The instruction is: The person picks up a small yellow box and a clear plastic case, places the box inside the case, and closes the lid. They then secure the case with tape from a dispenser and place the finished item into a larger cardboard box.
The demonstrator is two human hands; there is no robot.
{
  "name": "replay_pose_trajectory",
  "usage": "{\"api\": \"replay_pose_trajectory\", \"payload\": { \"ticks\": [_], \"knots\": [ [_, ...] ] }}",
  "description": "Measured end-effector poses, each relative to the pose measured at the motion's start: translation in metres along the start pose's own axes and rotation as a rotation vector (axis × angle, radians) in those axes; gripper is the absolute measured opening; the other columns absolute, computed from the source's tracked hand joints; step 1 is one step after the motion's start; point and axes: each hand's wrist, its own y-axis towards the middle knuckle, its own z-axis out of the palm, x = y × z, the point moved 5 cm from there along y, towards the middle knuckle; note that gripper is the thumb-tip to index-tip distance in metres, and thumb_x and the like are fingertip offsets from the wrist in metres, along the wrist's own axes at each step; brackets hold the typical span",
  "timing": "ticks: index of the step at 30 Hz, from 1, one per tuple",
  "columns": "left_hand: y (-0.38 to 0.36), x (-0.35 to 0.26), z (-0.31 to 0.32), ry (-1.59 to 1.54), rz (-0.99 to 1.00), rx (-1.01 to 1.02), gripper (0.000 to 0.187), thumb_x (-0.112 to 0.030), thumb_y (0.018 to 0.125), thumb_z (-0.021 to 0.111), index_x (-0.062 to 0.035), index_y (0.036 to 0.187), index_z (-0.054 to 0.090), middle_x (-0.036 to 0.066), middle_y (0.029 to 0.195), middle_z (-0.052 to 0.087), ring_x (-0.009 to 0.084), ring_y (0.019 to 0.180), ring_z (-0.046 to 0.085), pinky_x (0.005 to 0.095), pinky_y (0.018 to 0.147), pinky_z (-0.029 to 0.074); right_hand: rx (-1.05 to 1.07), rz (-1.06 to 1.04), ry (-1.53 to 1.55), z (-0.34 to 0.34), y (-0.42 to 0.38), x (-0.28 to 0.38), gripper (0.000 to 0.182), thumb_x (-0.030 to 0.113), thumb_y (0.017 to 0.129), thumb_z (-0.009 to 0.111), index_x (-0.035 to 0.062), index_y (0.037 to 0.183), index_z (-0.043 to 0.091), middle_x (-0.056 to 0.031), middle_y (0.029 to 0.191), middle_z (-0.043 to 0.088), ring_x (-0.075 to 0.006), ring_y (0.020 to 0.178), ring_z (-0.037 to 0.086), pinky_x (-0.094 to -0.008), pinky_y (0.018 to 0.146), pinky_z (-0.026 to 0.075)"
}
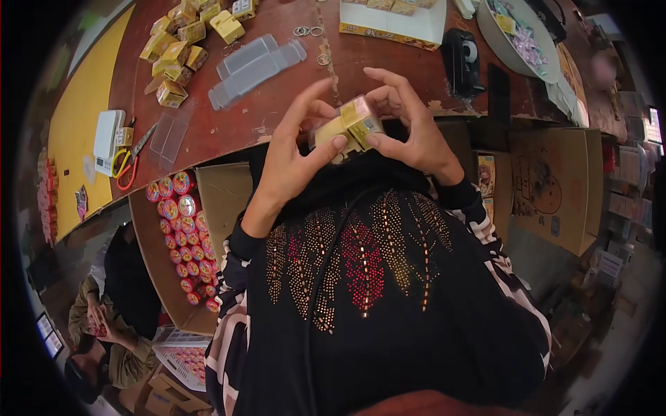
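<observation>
Small yellow boxes point(357, 119), which seem to sit in a clear plastic case, are held between my two hands over the table's front edge. My left hand point(298, 139) grips their left side, thumb on the near face and fingers curled behind. On the right side, my right hand point(409, 125) presses with its thumb, its index finger raised. Clear plastic cases point(257, 68) lie on the table beyond my left hand. A heap of small yellow boxes point(177, 52) is farther left.
The red-brown table point(277, 128) bears scissors point(142, 142), a white scale point(107, 142), a black tape dispenser point(461, 62), an open display box point(395, 24) and a white basin point(520, 38). Below are cartons, one with round red containers point(184, 243). Another person point(114, 333) sits lower left.
</observation>
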Motion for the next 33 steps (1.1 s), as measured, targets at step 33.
{"api": "replay_pose_trajectory", "payload": {
  "ticks": [33],
  "knots": [
    [0.004, 0.016, 0.005, -0.397, -0.071, 0.054, 0.052, 0.000, 0.078, 0.074, 0.0004, 0.125, 0.050, 0.007, 0.119, 0.059, 0.0168, 0.114, 0.057, 0.0306, 0.093, 0.053, -0.814, 0.258, -0.068, -0.205, -0.063, -0.077, 0.025, 0.018, 0.091, 0.069, -0.0053, 0.099, 0.068, -0.0158, 0.136, 0.054, -0.0110, 0.095, 0.058, -0.0263, 0.082, 0.046]
  ]
}}
